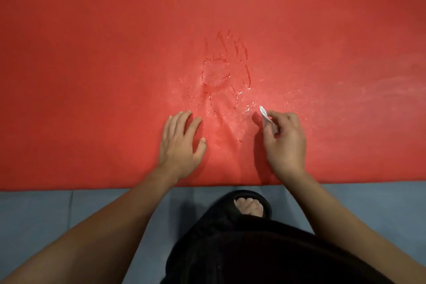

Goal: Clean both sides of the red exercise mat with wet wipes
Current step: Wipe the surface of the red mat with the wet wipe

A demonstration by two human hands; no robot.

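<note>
Fingers (274, 122) pinch a crumpled, seemingly damp wipe (265, 116); left hand (182, 143) flat on mat (92, 64).

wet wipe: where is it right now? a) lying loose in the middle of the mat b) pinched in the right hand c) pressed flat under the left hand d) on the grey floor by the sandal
b: the small white wet wipe is pinched in the fingers of the right hand, while the left hand rests spread on the red exercise mat and holds nothing.
</note>
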